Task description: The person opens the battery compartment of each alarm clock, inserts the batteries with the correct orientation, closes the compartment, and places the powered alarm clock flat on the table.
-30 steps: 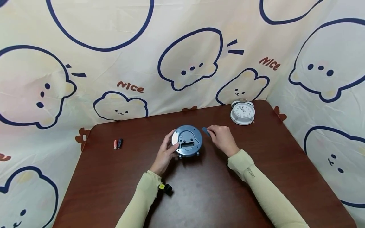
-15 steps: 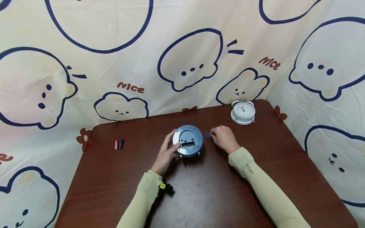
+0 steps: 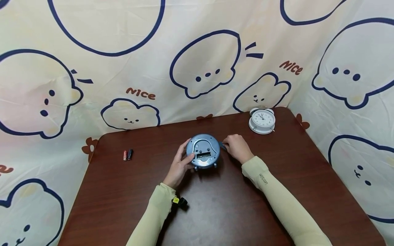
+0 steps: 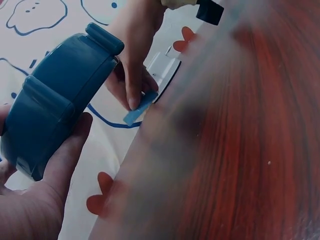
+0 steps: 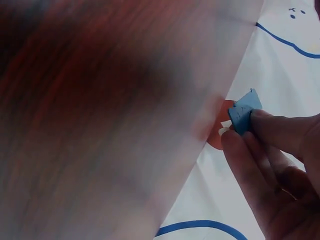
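In the head view my left hand (image 3: 178,167) grips a round blue alarm clock (image 3: 201,143) by its left side, thumb on the back, which faces up toward me. An uncovered battery slot (image 3: 203,155) shows low on that back. The left wrist view shows the clock's blue side and its two stubby feet. My right hand (image 3: 238,148), just right of the clock, pinches a small flat blue battery cover (image 5: 242,117) between thumb and fingers. In the head view the cover's tip lies close beside the clock's right edge.
A red battery (image 3: 125,155) and a black battery (image 3: 130,154) lie side by side on the brown table (image 3: 101,201) at left. A white alarm clock (image 3: 262,120) stands near the back right corner. A printed cloth (image 3: 184,109) hangs behind the table.
My right hand shifted slightly right, then came back left, bringing the battery cover closer to the clock's right edge. The left hand and the blue clock stay almost still.
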A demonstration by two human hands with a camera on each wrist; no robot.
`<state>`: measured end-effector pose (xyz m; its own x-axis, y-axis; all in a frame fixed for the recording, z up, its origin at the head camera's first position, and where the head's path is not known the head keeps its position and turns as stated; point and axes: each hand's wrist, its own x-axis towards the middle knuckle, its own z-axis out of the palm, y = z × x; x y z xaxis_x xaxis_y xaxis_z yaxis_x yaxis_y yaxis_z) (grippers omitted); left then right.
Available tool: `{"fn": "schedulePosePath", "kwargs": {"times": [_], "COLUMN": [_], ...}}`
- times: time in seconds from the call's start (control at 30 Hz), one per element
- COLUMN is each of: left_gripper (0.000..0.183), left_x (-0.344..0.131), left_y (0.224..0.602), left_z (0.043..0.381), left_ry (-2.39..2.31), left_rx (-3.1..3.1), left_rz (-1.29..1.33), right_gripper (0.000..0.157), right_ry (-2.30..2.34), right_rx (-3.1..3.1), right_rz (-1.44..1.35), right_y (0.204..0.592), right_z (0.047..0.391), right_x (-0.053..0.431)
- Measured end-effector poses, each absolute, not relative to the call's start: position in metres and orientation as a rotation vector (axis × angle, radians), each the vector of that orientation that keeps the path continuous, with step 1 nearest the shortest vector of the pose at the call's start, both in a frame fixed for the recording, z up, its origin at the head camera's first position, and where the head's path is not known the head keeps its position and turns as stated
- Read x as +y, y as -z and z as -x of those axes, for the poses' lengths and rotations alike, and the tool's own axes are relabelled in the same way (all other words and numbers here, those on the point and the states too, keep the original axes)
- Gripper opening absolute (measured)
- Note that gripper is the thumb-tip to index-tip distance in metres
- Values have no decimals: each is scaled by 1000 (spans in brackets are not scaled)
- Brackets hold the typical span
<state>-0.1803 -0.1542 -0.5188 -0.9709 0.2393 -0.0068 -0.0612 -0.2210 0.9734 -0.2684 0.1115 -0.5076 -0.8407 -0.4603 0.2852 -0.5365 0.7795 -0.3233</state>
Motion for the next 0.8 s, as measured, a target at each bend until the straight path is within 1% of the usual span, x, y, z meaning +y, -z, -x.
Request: {"fn": "schedulePosePath", "kwargs": {"times": [0.23, 0.43, 0.8], "left_gripper": [60, 59, 60], "left_x": [-155, -157, -156], "left_y": [517, 515, 512], "left_z": [180, 180, 178], "left_ry": [-2299, -2300, -2307], "left_rx": [1832, 1846, 1844], "left_rz": [-227, -216, -203], "right_gripper": [9, 15, 15], "right_ry": [-575, -536, -502], "right_rx": [-2846, -2884, -2931], "right_rz": [-776, -762, -748], "right_y": [511, 512, 512], "right_z": [276, 279, 282], "right_x": [109, 108, 104]}}
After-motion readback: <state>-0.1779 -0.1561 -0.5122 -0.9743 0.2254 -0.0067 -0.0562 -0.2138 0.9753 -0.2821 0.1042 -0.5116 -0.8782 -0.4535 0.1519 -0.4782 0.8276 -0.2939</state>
